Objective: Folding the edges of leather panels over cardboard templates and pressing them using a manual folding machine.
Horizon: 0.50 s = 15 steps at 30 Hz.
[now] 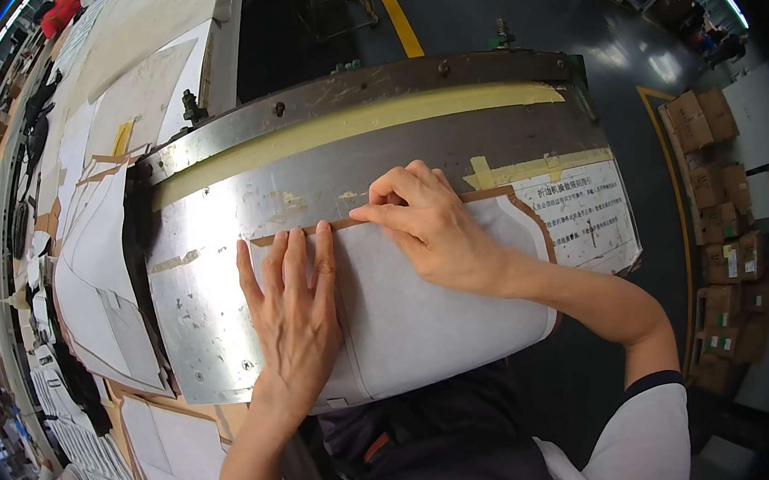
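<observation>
A large white panel with a narrow brown edge (439,327) lies on a metal machine plate (194,328); its lower end hangs over the plate's front edge. My left hand (289,305) rests flat on the panel's left part, fingers stretched, tips at the brown top edge. To its right, my right hand (429,222) is closed in a pinch at that same brown edge, thumb and forefinger together on the strip. A seam line runs down the panel between the hands.
A metal bar (352,90) with bolts crosses the plate's far side, with yellow tape (346,133) along it. A printed sheet (581,212) is taped at the right. White pattern pieces (104,304) lie on the left table. Cardboard boxes (709,195) are stacked on the right.
</observation>
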{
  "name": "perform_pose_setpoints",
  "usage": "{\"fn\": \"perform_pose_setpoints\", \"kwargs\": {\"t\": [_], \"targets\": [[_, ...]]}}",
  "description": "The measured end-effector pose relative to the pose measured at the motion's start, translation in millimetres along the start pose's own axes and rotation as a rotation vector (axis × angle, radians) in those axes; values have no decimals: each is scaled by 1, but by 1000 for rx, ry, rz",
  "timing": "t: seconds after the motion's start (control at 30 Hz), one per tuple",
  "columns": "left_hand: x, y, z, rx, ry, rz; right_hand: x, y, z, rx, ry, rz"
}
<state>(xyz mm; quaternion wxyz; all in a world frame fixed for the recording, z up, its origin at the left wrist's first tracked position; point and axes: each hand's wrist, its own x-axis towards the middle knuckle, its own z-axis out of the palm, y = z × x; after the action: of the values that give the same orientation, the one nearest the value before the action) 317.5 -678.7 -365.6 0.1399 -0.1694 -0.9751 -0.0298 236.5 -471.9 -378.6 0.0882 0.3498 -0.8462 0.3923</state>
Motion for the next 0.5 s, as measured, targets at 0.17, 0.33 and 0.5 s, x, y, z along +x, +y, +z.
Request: {"fn": "perform_pose_setpoints", "kwargs": {"t": [0.17, 0.33, 0.5], "targets": [[2, -2, -2, 20, -10, 11, 0, 6, 2, 48, 12, -20], [5, -4, -3, 20, -11, 11, 0, 9, 3, 14, 5, -87], [6, -3, -2, 28, -17, 4, 4, 10, 2, 17, -16, -85]]}}
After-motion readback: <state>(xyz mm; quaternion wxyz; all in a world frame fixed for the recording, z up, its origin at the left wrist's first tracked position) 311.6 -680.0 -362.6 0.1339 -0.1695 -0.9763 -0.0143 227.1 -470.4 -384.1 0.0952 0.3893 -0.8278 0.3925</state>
